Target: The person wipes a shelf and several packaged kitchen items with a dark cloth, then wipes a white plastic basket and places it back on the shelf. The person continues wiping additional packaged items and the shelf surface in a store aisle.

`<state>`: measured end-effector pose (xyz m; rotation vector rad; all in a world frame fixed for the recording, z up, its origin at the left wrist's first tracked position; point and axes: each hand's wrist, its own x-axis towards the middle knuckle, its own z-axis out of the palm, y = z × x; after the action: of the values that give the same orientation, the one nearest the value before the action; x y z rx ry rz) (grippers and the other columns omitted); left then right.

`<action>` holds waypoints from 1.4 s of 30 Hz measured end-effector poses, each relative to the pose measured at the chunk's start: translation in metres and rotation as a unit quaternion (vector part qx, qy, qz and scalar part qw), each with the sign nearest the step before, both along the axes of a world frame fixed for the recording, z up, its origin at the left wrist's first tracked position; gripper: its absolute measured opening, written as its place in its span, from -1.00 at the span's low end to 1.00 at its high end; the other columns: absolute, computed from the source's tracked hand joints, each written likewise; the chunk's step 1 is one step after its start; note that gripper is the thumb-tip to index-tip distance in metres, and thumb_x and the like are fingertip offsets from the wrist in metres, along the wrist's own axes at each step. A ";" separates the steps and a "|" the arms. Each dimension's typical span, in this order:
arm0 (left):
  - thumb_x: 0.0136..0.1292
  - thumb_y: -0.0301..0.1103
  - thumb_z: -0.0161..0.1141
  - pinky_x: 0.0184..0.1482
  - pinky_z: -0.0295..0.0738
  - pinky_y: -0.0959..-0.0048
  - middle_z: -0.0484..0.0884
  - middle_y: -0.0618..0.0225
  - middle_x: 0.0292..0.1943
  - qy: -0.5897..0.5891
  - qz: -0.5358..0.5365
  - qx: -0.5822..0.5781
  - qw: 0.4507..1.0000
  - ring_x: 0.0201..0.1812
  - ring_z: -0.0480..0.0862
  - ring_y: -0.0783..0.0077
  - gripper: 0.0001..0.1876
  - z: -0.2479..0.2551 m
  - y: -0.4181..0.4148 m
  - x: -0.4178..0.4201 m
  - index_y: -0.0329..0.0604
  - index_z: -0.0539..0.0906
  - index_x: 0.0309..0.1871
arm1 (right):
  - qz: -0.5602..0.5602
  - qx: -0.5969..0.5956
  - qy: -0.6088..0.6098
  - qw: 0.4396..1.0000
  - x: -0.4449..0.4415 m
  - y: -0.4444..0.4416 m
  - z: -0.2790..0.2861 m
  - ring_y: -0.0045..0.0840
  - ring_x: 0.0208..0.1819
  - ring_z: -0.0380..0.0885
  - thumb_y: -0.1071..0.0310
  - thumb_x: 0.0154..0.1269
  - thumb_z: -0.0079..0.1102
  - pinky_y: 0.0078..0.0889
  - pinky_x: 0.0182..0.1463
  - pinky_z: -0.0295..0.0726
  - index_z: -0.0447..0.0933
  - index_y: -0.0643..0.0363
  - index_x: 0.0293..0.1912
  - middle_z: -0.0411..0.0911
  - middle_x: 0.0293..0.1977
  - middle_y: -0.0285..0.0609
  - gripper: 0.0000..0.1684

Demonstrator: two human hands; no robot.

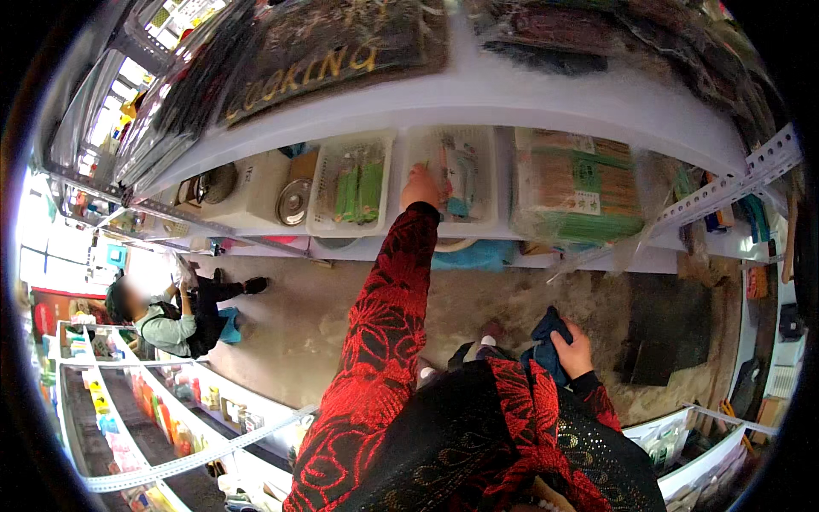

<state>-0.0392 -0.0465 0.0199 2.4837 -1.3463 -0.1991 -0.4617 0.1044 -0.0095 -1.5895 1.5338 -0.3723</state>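
My left hand, in a red and black patterned sleeve, reaches onto the shelf at the left side of a white plastic basket. Its fingertips are blurred, and a small green bit shows beside them; whether they grip it is unclear. Packaged goods lie on the basket's right side. Just left stands a second white basket holding green packets. Low at my right side, my right hand grips a bunched dark blue cloth.
Bundled thin wooden sticks in clear plastic sit right of the baskets. A metal lid or dish stands to the left. The upper white shelf overhangs my reach. A person stands at left near stocked shelves. A blue basin is below.
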 end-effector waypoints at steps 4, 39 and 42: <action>-0.10 -0.22 0.34 -0.17 0.54 0.31 0.49 0.05 -0.10 -0.093 0.009 -0.031 0.995 -0.12 0.59 0.09 -0.40 -0.048 -0.006 0.028 -0.24 0.27 -0.05 | 0.045 0.008 0.014 0.999 0.004 -0.025 0.034 -0.15 0.01 0.44 0.09 0.13 0.13 -0.28 0.02 0.40 0.39 0.19 0.08 0.48 -0.06 0.06 -0.44; 0.00 -0.25 0.17 0.09 0.06 -0.25 0.46 0.24 -0.04 -0.096 -0.085 -0.226 0.966 0.20 0.27 0.09 -0.61 0.232 0.293 -0.009 -0.12 0.46 -0.06 | 0.395 -0.104 -0.051 0.911 0.173 -0.022 0.061 -0.15 0.02 0.40 0.36 0.08 0.16 -0.26 0.08 0.35 0.37 0.29 0.07 0.44 -0.04 0.07 -0.48; -0.01 -0.33 0.16 0.10 0.07 -0.24 0.43 0.21 0.00 -0.141 -0.133 -0.289 0.937 0.19 0.28 0.03 -0.53 0.310 0.337 -0.015 -0.12 0.40 0.04 | 0.463 -0.140 -0.055 0.874 0.201 -0.012 0.081 -0.15 -0.03 0.42 0.32 0.08 0.18 -0.23 0.02 0.37 0.40 0.25 0.04 0.44 -0.07 0.07 -0.50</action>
<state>-0.0539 0.2909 0.3296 1.8796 -1.5711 0.4524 -0.2604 0.0923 0.0713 -2.2732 0.5023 -0.1287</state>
